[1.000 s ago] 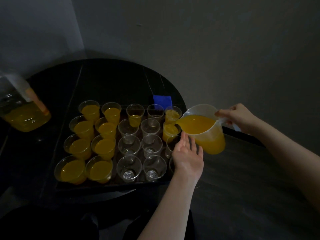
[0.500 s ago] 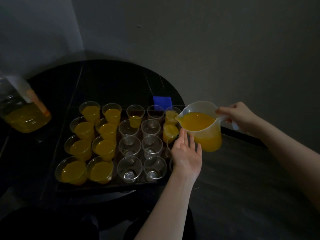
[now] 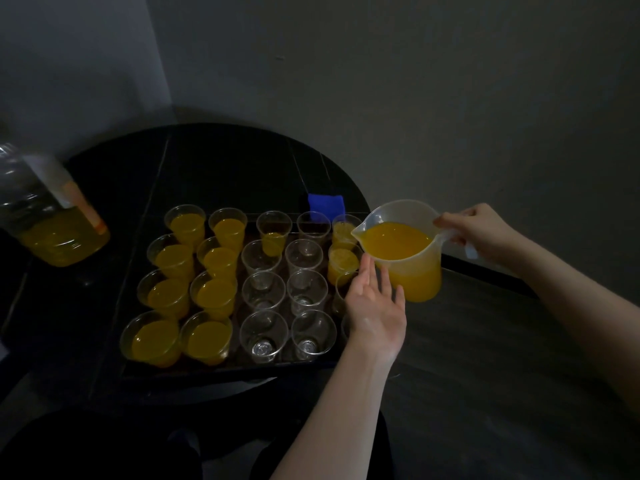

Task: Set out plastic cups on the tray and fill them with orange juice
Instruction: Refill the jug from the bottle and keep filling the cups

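Right hand (image 3: 481, 233) grips jug (image 3: 403, 251) handle; left hand (image 3: 375, 306) open beside cup (image 3: 343, 284) at tray (image 3: 221, 370) right edge. Risk: bumped cup tips, juice spills.

Cups (image 3: 265, 289) crowding the tray (image 3: 221, 368), juice bottle (image 3: 52, 220) blocking the left desk (image 3: 225, 168), bare desk lying open behind the tray

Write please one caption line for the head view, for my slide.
Right hand holds a juice jug beside a tray of cups, left hand open near it.
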